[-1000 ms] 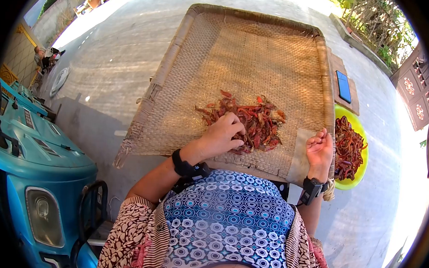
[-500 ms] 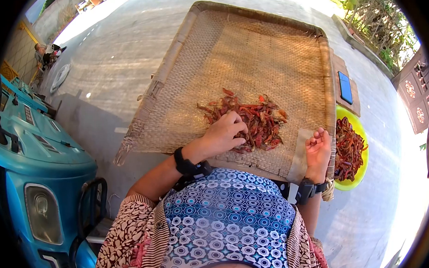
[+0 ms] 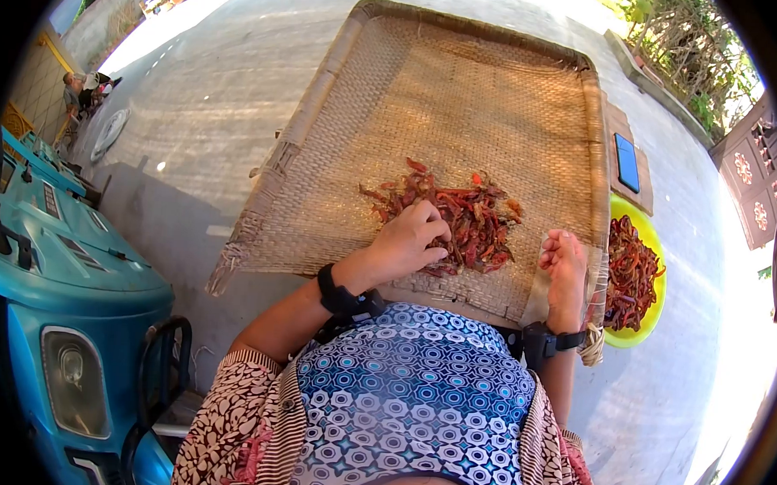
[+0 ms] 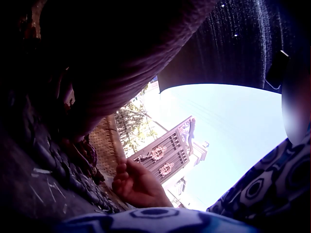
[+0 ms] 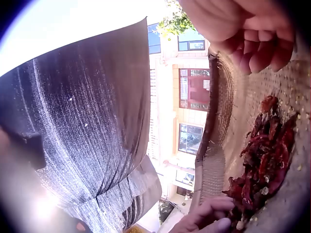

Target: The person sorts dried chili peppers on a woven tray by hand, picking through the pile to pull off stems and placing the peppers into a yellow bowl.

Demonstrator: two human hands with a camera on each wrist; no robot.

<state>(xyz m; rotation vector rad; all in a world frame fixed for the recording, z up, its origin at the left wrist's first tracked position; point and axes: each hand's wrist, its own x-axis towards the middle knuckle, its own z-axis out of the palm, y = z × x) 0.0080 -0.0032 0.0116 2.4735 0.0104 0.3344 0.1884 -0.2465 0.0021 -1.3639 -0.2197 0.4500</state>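
Note:
A heap of dried red chili peppers [image 3: 476, 225] lies near the front of a large woven bamboo tray [image 3: 499, 100]. My left hand [image 3: 412, 237] rests at the heap's left side, its fingers bent down into the peppers and some fingertips hidden. In the right wrist view the thumb and forefinger of this left hand [image 5: 206, 216] are apart at the heap's edge. My right hand [image 3: 566, 266] is over the tray's front right corner, palm turned up, fingers loosely curled around nothing. The right wrist view has its fingers [image 5: 257, 53] above the weave.
Right of the tray, a yellow-green basin [image 3: 655, 293] is filled with more red peppers. A blue phone [image 3: 627, 163] lies on a board behind it. To my left stands a blue vehicle [image 3: 75, 281]. A person [image 3: 76, 94] sits far off at the left.
My right hand has shifted a little to the left and turned slightly inward. The left hand has stayed at the same part of the heap.

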